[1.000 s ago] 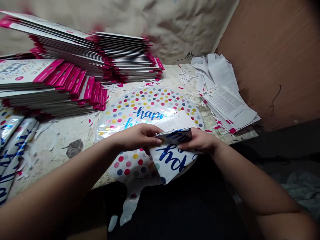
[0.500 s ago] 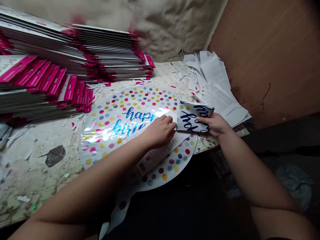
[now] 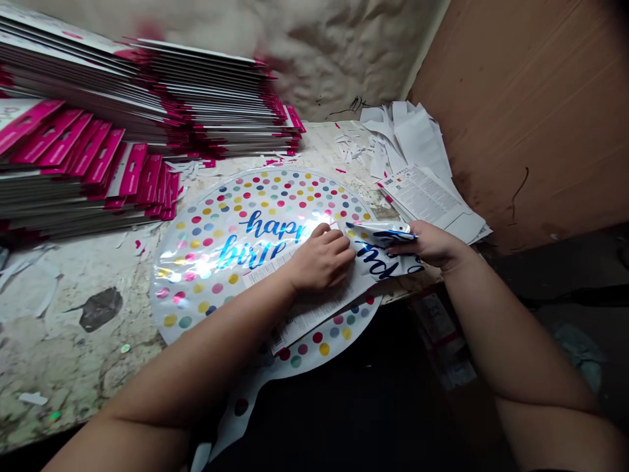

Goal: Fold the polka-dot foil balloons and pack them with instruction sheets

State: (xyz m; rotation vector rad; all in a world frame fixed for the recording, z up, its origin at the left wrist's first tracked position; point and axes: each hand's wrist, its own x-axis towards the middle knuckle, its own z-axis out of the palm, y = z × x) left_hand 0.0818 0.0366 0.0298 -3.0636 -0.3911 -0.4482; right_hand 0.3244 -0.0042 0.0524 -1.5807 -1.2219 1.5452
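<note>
A flat foil balloon (image 3: 206, 236) with coloured dots and blue "happy birthday" lettering is spread on the table, its tail hanging over the front edge. On top lies a white printed card insert (image 3: 314, 321), partly under my left forearm. My left hand (image 3: 324, 259) rests on this card with fingers curled in; whatever they grip is hidden. To its right, my right hand (image 3: 432, 246) pinches a folded foil balloon (image 3: 381, 252) with dark blue lettering between thumb and fingers. The folded foil is bent and partly raised over the card's right end.
Stacks of pink-topped packages (image 3: 211, 98) fill the back left, and another fanned stack (image 3: 93, 164) stands in front. Printed sheets (image 3: 432, 203) and paper scraps (image 3: 417, 134) lie at the back right beside a brown panel (image 3: 531, 118). A dark flake (image 3: 101, 308) lies left.
My right hand has tipped the folded foil balloon, so its upper edge folds over and it sits lower. My left hand has moved slightly right and flattened onto the card.
</note>
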